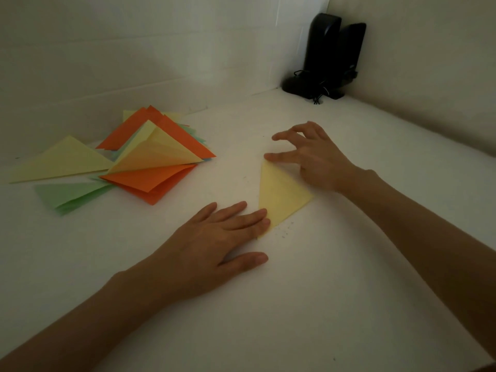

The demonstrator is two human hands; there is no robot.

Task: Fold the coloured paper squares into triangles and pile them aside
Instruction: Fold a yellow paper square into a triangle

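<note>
A yellow paper folded into a triangle (281, 196) lies flat on the white table (322, 291) at the centre. My left hand (214, 242) lies flat with straight fingers, its fingertips pressing the triangle's near corner. My right hand (314, 157) hovers over the far corner, one fingertip touching the top point, the other fingers spread and lightly bent. To the left sits a loose pile of folded triangles (150, 159) in orange, yellow and green, with one yellow triangle (61, 162) lying at its left side.
White walls enclose the table at the back and right. Two black upright speakers with a cable (330, 55) stand in the far right corner. A green folded sheet (67, 194) sticks out at the pile's near-left edge.
</note>
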